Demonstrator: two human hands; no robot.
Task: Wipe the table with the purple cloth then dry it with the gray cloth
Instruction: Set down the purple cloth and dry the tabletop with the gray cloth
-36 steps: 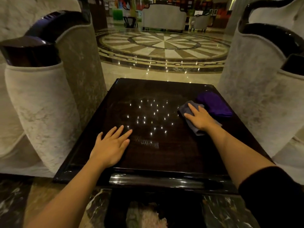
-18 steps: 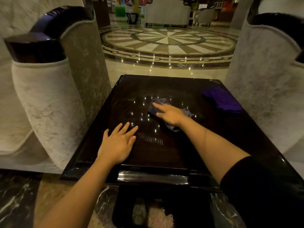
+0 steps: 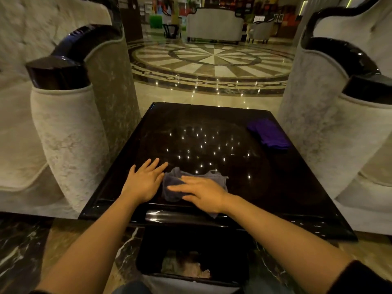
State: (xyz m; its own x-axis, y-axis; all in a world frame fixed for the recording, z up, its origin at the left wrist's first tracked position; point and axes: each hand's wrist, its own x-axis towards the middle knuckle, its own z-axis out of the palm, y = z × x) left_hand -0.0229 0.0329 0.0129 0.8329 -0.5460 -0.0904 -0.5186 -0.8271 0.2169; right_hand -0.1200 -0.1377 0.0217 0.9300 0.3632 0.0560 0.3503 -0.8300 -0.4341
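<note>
Right hand (image 3: 204, 193) flat on gray cloth (image 3: 172, 185)

Left hand (image 3: 144, 183) flat, fingers (image 3: 158, 166) spread, right hand (image 3: 203, 195) flat, palm down, forearms extended

r hand (image 3: 203, 194) blurred, hides gray cloth (image 3: 172, 184) mid.

I see a glossy black table (image 3: 275, 187) flecked with white light reflections, a purple cloth (image 3: 268, 134), and a gray cloth (image 3: 176, 185) (bluish-gray in this warm light). The 2 armchairs (image 3: 70, 132) are mottled cream with black trim; the floor (image 3: 214, 60) shows a beige-and-brown sunburst medallion.
</note>
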